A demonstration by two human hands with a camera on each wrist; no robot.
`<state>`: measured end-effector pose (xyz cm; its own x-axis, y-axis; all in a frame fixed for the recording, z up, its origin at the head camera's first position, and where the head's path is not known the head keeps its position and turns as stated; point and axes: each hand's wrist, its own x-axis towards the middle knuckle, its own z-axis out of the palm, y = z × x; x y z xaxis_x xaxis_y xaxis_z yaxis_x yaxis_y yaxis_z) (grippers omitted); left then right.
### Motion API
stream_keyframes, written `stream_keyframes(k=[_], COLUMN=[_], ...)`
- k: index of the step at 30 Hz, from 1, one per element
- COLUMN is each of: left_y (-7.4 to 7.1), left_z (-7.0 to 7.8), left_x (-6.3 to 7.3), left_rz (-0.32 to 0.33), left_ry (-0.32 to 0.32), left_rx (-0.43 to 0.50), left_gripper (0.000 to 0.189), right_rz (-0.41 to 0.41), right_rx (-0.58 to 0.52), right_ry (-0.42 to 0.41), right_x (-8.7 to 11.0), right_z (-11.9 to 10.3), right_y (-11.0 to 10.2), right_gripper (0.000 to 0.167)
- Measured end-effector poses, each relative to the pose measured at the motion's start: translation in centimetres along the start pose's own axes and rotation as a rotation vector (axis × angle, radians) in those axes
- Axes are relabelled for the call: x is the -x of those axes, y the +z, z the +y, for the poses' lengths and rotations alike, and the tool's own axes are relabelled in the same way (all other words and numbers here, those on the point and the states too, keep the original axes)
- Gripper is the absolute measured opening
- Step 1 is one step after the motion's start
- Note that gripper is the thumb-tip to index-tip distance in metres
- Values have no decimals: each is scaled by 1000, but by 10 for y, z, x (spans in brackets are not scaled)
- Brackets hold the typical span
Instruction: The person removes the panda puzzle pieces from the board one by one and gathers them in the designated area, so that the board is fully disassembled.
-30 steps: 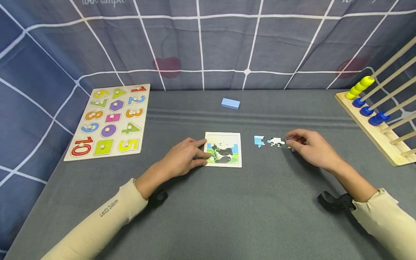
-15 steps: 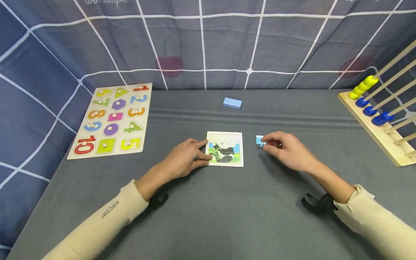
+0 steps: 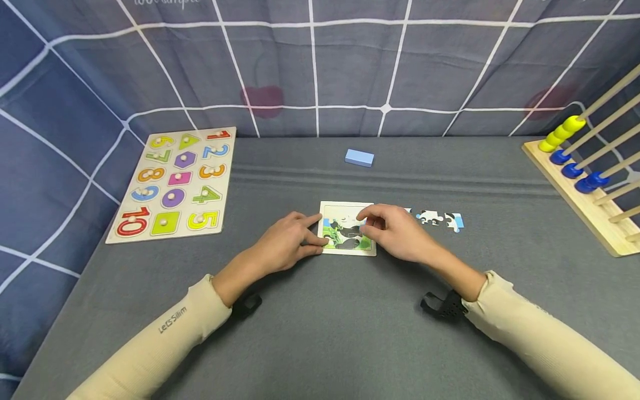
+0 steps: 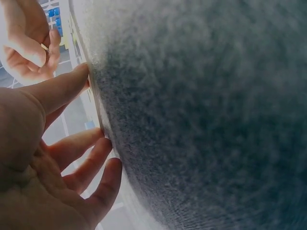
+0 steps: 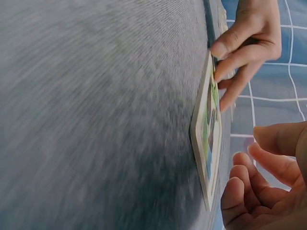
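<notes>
By the right hand point(image 3: 395, 232), a pale piece point(image 4: 44, 47) was pinched over the right side of the panda puzzle point(image 3: 341, 209); by the left hand point(image 3: 286, 241), fingers extended, the puzzle's left edge was touched. Loose pieces point(image 3: 430, 217) were seen right of the puzzle, a blue block point(image 3: 359, 158) beyond it.

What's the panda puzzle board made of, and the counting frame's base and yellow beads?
The panda puzzle board looks like thin wood, maybe card: pale, flat, stiff-edged. The base seems smooth wood, being light tan. The yellow beads, bright and smooth-looking, could be plastic or painted wood.
</notes>
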<state>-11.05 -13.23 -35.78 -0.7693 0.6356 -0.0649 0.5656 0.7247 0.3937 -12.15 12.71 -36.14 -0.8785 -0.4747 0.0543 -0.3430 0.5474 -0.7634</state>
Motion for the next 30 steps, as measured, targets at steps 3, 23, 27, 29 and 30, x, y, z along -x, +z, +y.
stream_keyframes(k=[3, 23, 27, 29, 30], left_y=[0, 0, 0, 0, 0], left_z=[0, 0, 0, 0, 0], left_x=[-1, -4, -4, -4, -4], left_rz=[-1, -32, -32, -30, -30], left_ry=[-5, -26, -25, -24, -23], left_rx=[1, -7, -6, -5, -5], left_gripper=[23, 24, 24, 23, 23], right_rz=[5, -93, -98, -92, -90], right_rx=[-5, 168, 221, 223, 220], right_ry=[-9, 54, 50, 47, 49], right_x=[-7, -35, -35, -34, -34], right_z=[-3, -9, -11, -11, -11], right_y=[8, 30, 32, 33, 33], right_gripper=[16, 35, 35, 34, 33])
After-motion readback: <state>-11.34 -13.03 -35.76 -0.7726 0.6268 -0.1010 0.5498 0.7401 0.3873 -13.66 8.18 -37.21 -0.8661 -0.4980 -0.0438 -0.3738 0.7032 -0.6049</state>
